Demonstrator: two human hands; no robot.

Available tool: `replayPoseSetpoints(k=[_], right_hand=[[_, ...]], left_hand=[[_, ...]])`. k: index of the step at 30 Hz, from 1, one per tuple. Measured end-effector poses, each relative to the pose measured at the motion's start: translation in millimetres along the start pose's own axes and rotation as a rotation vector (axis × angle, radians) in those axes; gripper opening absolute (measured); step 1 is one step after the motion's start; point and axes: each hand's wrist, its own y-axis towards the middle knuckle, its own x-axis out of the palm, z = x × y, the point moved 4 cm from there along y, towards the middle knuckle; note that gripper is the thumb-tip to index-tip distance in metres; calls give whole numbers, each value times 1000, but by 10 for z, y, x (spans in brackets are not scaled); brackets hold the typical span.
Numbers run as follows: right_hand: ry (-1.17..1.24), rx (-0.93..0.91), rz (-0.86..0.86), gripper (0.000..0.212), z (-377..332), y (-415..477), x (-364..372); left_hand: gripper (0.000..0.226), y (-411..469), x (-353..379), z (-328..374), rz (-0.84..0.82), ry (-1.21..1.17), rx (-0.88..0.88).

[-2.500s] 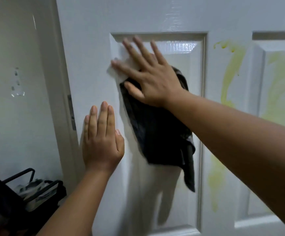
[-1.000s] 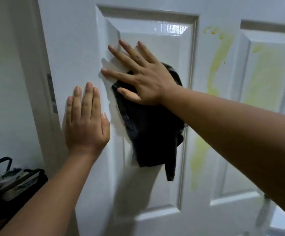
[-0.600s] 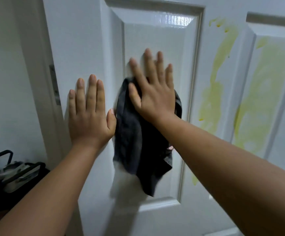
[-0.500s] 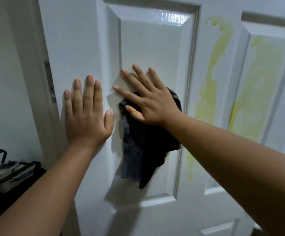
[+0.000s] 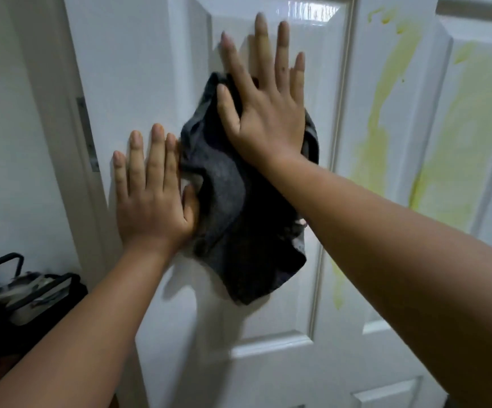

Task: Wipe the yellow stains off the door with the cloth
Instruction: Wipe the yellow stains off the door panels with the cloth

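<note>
At the far lower left stands a black wire rack (image 5: 15, 278) holding some pale items (too blurred to identify), set against a white wall (image 5: 9, 148). Just right of the wall, a metal hinge (image 5: 87, 134) shows at the edge of the white panelled door (image 5: 138, 69). The left hand (image 5: 153, 195) lies flat on the door's left stile, fingers straight, close together and pointing upward, gripping nothing. Its thumb touches the left edge of the dark grey cloth (image 5: 238, 219). The cloth hangs bunched against the door's left recessed panel, its lower part drooping loose below both hands. The right hand (image 5: 265, 113) presses the cloth's upper part against the panel with its palm. Its fingers are spread and straight rather than curled round the fabric, the thumb lies over the cloth's top fold, and the fingertips reach past the cloth onto bare glossy paint. Right of that panel, yellow stains (image 5: 386, 119) run down the door's middle stile in a long streak, with small spots near its top. A broader, paler yellow smear (image 5: 456, 160) covers the right-hand panel, and the cloth sits apart from both, over on the left panel.
</note>
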Motion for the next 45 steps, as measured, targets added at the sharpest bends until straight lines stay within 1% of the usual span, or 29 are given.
replayPoseSetpoints(k=[2, 5, 9, 11, 13, 15, 17, 19, 23, 25, 28, 30, 33, 34, 36, 38, 40, 45], right_hand=[[26, -112, -16, 59, -56, -378, 71], [57, -171, -36, 58, -125, -976, 231], [66, -197, -56, 58, -163, -1660, 419], [51, -236, -67, 58, -142, -1880, 464], [37, -315, -67, 58, -61, -1978, 478], [34, -378, -66, 57, 50, -1925, 458], [25, -376, -55, 58, 160, -1714, 400], [11, -316, -41, 59, 260, -1328, 298], [-32, -182, -48, 61, 347, -235, 42], [-39, -82, -54, 62, 341, 266, -66], [-36, 55, -25, 61, 344, 613, -133], [-24, 72, 6, 60, 307, 543, -101], [13, 29, 10, 61, 188, 192, -4], [21, 9, -4, 61, 149, 50, 29], [29, -22, -32, 61, 78, -236, 94], [43, -36, -33, 60, 35, -503, 147], [55, -75, -45, 60, 2, -753, 202], [51, -261, -51, 59, -4, -1351, 333]], left_hand=[[62, -19, -4, 2, 10, -3, -8], [60, -88, -3, 29, 12, -25, -52], [62, -308, 27, 103, -14, -33, -92], [64, -412, 52, 124, -36, -27, -91], [65, -474, 73, 131, -48, -21, -82], [66, -490, 86, 125, -50, -8, -81], [67, -489, 92, 122, -48, -9, -84], [68, -489, 92, 128, -48, -12, -82], [70, -504, 106, 129, -72, -4, -79], [70, -508, 110, 124, -84, 20, -76], [57, -494, 119, 122, -60, 24, -86], [54, -504, 126, 119, -48, 4, -94], [71, -515, 113, 109, -63, 9, -85], [73, -517, 112, 111, -60, 29, -72], [65, -512, 109, 116, -28, 81, -55], [61, -500, 114, 118, -9, 53, -66], [62, -505, 122, 126, -34, -7, -78], [63, -503, 104, 120, -40, -24, -84]])
